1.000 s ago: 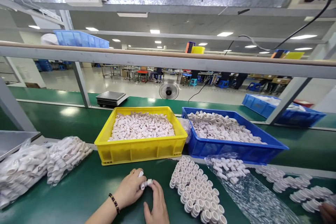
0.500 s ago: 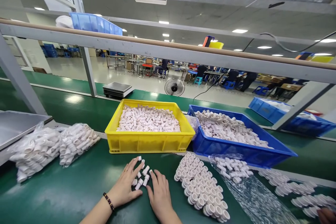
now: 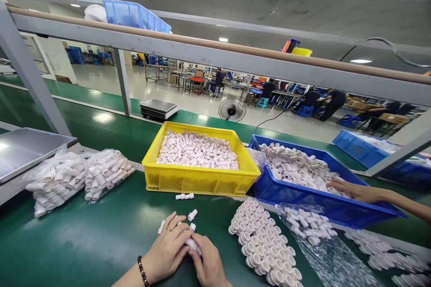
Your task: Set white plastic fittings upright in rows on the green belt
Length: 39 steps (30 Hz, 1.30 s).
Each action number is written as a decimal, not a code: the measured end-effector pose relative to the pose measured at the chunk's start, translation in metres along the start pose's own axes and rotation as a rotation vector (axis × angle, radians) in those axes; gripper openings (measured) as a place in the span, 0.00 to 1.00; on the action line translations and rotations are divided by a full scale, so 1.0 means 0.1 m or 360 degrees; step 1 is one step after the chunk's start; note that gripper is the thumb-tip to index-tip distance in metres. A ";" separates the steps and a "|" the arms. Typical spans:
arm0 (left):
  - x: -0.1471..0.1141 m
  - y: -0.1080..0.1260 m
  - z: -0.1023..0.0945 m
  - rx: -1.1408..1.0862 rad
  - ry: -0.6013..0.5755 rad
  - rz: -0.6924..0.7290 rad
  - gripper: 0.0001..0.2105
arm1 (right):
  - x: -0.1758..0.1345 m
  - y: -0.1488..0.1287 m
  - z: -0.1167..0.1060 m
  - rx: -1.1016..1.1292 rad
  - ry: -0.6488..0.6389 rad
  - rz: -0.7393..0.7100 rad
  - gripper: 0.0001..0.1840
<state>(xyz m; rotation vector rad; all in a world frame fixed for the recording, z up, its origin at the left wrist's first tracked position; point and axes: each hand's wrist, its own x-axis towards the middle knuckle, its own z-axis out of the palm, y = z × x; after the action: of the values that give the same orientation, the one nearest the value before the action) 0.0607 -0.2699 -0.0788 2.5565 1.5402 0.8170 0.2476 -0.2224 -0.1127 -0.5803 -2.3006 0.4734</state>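
My left hand (image 3: 171, 243), with a ring and a beaded bracelet, curves over small white plastic pipe fittings on the green tabletop. Its fingers are bent and pressed together, hiding part of what lies beneath. My right hand (image 3: 209, 260) meets it, thumb and fingers closed round a few white pipe fittings (image 3: 193, 245) between the two hands. Just beyond the fingertips lies a loose fitting (image 3: 192, 215). Two more fittings (image 3: 185, 196) lie end to end by the yellow crate (image 3: 202, 179). Neat rows of wider white fittings (image 3: 266, 242) stand to the right.
A blue crate (image 3: 303, 204) of white fittings stands at the right, with a co-worker's hand (image 3: 353, 189) reaching in. Bagged fittings (image 3: 106, 175) lie left beside a metal-topped scale (image 3: 30, 148). A plastic bag (image 3: 336, 255) lies at the right. A shelf rail (image 3: 202, 47) crosses above.
My hands have closed together over the fittings, which were spread between them. Two fittings now lie end to end by the yellow crate. A co-worker's hand has entered the blue crate.
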 end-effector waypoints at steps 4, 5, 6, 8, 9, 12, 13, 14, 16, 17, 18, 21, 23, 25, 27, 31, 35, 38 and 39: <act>0.03 0.10 0.02 -0.0272 -0.0002 -0.0061 0.08 | -0.02 -0.04 0.03 0.0052 -0.0046 -0.0107 0.22; 0.02 0.10 0.03 -0.0341 0.0032 -0.0081 0.08 | -0.02 -0.04 0.04 0.0018 -0.0044 -0.0119 0.22; 0.01 0.08 0.04 -0.0412 0.0064 -0.0102 0.08 | -0.02 -0.03 0.05 -0.0026 -0.0036 -0.0130 0.22; -0.01 0.02 0.02 -0.0522 0.0136 -0.0195 0.08 | -0.02 -0.02 0.06 -0.0112 -0.0001 -0.0124 0.22; -0.01 -0.03 0.00 -0.0551 0.0185 -0.0273 0.08 | -0.02 -0.01 0.06 -0.0142 0.0032 -0.0090 0.20; -0.03 -0.25 -0.11 -0.0483 0.0364 -0.0605 0.09 | 0.00 0.01 0.02 -0.0164 0.0202 0.0105 0.16; -0.04 -0.33 -0.15 -0.0414 0.0397 -0.0713 0.10 | 0.01 0.03 0.00 -0.0173 0.0261 0.0167 0.15; -0.04 -0.41 -0.18 -0.0371 0.0408 -0.0769 0.10 | 0.01 0.04 -0.02 -0.0195 0.0312 0.0224 0.14; -0.06 -0.55 -0.21 -0.0295 0.0394 -0.0847 0.10 | 0.02 0.08 -0.06 -0.0278 0.0359 0.0325 0.13; -0.07 -0.61 -0.21 -0.0269 0.0374 -0.0870 0.10 | 0.03 0.11 -0.06 -0.0322 0.0351 0.0373 0.12; -0.08 -0.65 -0.20 -0.0242 0.0350 -0.0893 0.10 | 0.04 0.14 -0.06 -0.0356 0.0334 0.0417 0.12; -0.10 -0.71 -0.14 -0.0182 0.0266 -0.0934 0.09 | 0.07 0.23 -0.04 -0.0395 0.0295 0.0491 0.11; -0.10 -0.73 -0.09 -0.0163 0.0219 -0.0947 0.09 | 0.09 0.30 -0.01 -0.0410 0.0282 0.0513 0.10; -0.10 -0.73 -0.07 -0.0149 0.0198 -0.0958 0.10 | 0.11 0.34 0.01 -0.0449 0.0289 0.0519 0.10; -0.09 -0.73 -0.09 -0.0137 0.0210 -0.0969 0.14 | 0.11 0.33 0.01 -0.0509 0.0339 0.0506 0.14; -0.11 -0.61 -0.22 -0.0115 0.0291 -0.0989 0.14 | 0.08 0.15 -0.04 -0.0543 0.0334 0.0315 0.18; -0.22 -0.40 -0.28 -0.0115 0.0142 -0.0916 0.10 | 0.03 -0.02 -0.05 -0.0562 0.0061 0.0129 0.15; -0.32 -0.29 -0.21 -0.0069 -0.0029 -0.0950 0.09 | 0.01 -0.02 -0.02 -0.0630 -0.0012 0.0144 0.14; -0.34 -0.27 -0.19 -0.0058 -0.0051 -0.0967 0.09 | 0.00 -0.01 -0.01 -0.0651 -0.0003 0.0150 0.14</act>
<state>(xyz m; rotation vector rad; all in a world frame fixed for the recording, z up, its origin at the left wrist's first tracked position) 0.0181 -0.2886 -0.0848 1.8738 2.0892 0.7016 0.2481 -0.2230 -0.1112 -0.8873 -2.3927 0.0408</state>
